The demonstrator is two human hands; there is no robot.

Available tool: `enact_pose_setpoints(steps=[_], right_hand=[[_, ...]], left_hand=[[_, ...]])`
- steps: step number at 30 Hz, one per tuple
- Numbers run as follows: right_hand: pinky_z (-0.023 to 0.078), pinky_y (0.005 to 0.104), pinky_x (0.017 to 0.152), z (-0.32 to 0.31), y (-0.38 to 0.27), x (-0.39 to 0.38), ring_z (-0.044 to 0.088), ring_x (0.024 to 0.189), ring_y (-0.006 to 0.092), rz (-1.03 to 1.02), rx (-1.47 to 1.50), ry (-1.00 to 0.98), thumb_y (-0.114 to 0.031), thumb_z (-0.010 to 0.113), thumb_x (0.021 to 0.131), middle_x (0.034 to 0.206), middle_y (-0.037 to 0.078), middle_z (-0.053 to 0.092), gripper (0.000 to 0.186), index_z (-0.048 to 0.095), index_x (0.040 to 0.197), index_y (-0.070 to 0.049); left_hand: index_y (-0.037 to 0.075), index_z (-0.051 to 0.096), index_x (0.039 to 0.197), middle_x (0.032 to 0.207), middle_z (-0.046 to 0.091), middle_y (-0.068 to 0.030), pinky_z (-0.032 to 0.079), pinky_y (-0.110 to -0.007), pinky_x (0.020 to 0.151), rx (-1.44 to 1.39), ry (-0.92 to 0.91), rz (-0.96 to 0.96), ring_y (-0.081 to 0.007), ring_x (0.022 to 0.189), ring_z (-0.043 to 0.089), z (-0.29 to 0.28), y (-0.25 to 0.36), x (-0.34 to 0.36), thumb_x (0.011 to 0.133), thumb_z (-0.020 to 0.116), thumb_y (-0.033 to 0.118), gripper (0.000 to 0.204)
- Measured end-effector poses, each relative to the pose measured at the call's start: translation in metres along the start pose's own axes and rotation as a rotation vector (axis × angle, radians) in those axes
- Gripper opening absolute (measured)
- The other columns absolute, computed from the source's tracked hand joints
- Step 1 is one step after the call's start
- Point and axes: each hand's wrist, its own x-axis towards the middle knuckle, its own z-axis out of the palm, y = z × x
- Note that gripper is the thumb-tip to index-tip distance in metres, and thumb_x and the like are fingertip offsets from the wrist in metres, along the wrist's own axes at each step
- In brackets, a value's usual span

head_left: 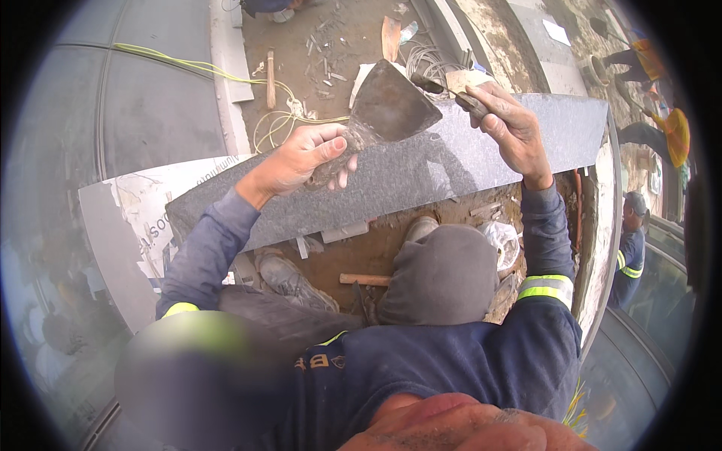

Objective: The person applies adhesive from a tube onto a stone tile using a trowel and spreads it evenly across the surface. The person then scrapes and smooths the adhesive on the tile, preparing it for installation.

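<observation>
In my left hand (304, 161) is a broad trowel (395, 105), its wide, dirty, roughly triangular blade tilted up and to the right. My fingers close round its caked handle. To the right, my right hand (515, 131) pinches a small narrow trowel (432, 85) with a dark tip pointing left, near the top right of the broad blade. The two tools look close together; I cannot tell whether they touch. Below both hands a long grey stone slab (391, 180) runs across in front of me, with a shadow on it.
Yellow-green cable (286, 116) lies coiled beyond the slab, beside a wooden stick (271, 79) and scattered debris. A plastic bag (502, 242) and wood piece (365, 279) lie near my legs. Glass panels (158, 105) stand left. Other people, one in dark blue (630, 252), are at right.
</observation>
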Motion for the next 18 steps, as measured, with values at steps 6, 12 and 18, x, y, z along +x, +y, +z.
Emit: enact_pose_setpoints(steps=[6,12,18], right_hand=[[0.051,0.0362,0.088,0.003,0.009,0.018,0.060,0.102,0.0221,-0.166,-0.076,-0.161,-0.013,0.069,0.097,0.111,0.007,0.063,0.043,0.066,0.140,-0.012],[0.052,0.0367,0.089,0.002,0.012,-0.003,0.060,0.101,0.0227,-0.038,-0.133,-0.165,-0.010,0.071,0.092,0.113,0.007,0.062,0.047,0.067,0.139,-0.016],[0.053,0.0368,0.092,-0.003,0.027,-0.034,0.062,0.101,0.0225,0.111,-0.331,-0.199,-0.005,0.069,0.093,0.117,0.007,0.061,0.046,0.068,0.137,-0.015]], left_hand=[[0.002,0.065,0.093,0.080,0.064,-0.0032,0.047,-0.026,0.055,0.250,0.057,0.059,-0.0095,0.062,0.059,0.009,0.015,0.000,0.106,0.058,0.042,0.042],[0.002,0.065,0.086,0.076,0.063,-0.0038,0.045,-0.025,0.054,0.351,0.106,0.097,-0.0096,0.061,0.057,0.008,0.009,-0.007,0.104,0.060,0.039,0.042],[0.001,0.066,0.089,0.077,0.064,-0.0044,0.045,-0.025,0.055,0.284,0.185,0.222,-0.0098,0.062,0.057,0.006,0.024,-0.005,0.104,0.062,0.039,0.042]])
